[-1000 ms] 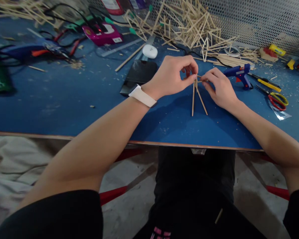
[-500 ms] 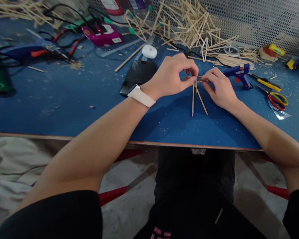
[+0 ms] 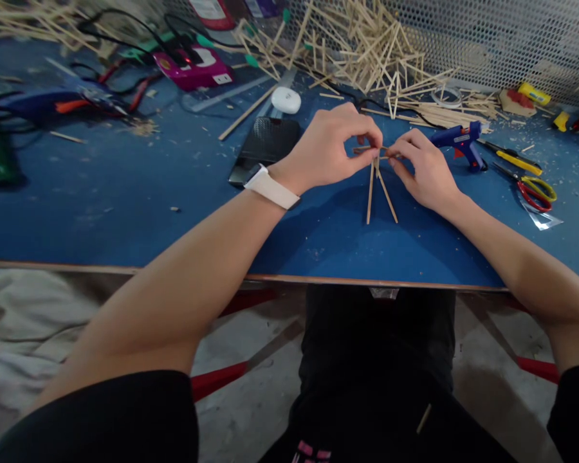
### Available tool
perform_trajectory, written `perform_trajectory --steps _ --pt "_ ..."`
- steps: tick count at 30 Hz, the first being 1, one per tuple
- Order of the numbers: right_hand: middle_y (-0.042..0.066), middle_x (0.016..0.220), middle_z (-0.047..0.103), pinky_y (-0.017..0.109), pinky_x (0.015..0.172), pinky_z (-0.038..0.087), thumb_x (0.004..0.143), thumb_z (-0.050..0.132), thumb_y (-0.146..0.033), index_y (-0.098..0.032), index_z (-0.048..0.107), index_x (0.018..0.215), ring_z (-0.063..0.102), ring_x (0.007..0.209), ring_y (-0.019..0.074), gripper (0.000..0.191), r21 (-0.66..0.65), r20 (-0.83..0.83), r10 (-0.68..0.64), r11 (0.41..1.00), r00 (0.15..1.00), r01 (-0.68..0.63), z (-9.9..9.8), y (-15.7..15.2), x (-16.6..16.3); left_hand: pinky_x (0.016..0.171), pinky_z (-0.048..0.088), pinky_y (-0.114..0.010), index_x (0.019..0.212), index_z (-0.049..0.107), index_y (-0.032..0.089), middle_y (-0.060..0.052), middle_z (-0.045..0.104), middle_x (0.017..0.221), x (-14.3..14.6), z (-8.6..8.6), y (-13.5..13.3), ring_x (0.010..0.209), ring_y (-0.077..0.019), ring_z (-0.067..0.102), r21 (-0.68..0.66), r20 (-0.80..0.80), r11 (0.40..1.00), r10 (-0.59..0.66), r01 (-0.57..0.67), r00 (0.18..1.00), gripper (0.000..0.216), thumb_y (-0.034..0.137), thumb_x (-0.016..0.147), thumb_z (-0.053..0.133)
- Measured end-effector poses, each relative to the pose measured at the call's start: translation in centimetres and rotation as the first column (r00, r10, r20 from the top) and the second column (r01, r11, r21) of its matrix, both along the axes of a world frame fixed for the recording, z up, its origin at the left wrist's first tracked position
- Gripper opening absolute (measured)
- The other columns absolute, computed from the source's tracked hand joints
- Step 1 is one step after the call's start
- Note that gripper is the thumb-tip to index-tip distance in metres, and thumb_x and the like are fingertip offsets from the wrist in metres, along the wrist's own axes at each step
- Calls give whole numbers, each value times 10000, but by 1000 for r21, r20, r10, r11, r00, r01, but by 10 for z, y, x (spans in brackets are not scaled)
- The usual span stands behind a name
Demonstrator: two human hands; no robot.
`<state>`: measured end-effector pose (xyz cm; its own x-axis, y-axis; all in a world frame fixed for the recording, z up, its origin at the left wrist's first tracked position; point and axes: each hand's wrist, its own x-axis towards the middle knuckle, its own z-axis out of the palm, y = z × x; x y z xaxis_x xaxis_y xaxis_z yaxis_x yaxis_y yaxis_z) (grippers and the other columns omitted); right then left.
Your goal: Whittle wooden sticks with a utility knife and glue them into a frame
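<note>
The left hand (image 3: 338,146) pinches the stick frame (image 3: 369,194) near its top; the right hand (image 3: 424,168) grips its side (presumably steadying it).

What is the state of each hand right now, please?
Left hand: closed, holding the stick frame near its top.
Right hand: closed, holding the stick frame, also near its top.
</note>
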<state>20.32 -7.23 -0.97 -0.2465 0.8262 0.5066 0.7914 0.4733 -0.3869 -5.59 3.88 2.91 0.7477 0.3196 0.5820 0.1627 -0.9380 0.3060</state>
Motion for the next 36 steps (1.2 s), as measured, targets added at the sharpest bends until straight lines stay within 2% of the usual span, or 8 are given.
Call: perform_trajectory --steps 3,8,13,18,25,36 --pt "150 1414 768 732 1200 701 1260 668 -394 -312 799 1362 807 1335 410 185 11 -2 3 1000 1000 -3 -1 0 0 999 718 -543 1137 846 328 -96 900 1078 0 -1 1 1103 -329 805 -4 1 1000 -11 11 1000 238 530 1191 732" --pt "148 1403 765 734 1181 702 1270 649 -388 -309 809 1344 811 1296 407 194 2 -5 -9 1000 1000 9 0 -1 -2 1000 734 -580 1146 863 344 -114 905 1083 -1 -2 0 1092 -369 836 -13 23 1000 1 -1 1000 201 480 1182 719" --pt "140 1394 759 715 1171 717 1271 651 -391 -320 805 1349 807 1286 393 186 23 18 -7 1000 1000 7 0 -1 -2 1000 743 -586 1140 882 340 -115 897 1056 -2 -4 3 1082 -369 829 -41 37 999 -11 12 999 252 545 1180 741" --pt "148 1406 760 749 1176 711 1266 661 -409 -320 814 1363 812 1292 413 202 9 4 -13 1000 1000 13 1 -1 -3 962 729 -593 1154 882 358 -96 898 1064 -1 -3 4 1046 -336 801 -5 26 999 -32 32 999 261 540 1206 703" --pt "156 1412 758 724 1141 736 1268 651 -415 -308 824 1309 824 1230 393 207 20 -3 -16 1000 1000 16 -1 1 -1 1001 734 -589 1119 873 351 -105 896 1068 -1 -2 0 1061 -359 832 -74 31 997 -21 23 999 260 576 1181 761" --pt "140 1371 756 724 1098 738 1284 595 -404 -324 846 1294 811 1218 389 264 55 -12 -4 998 1000 5 -2 2 -4 983 774 -550 1129 895 354 -109 879 1009 -2 -1 1 1042 -354 844 -68 41 997 -35 38 999 269 582 1168 758"
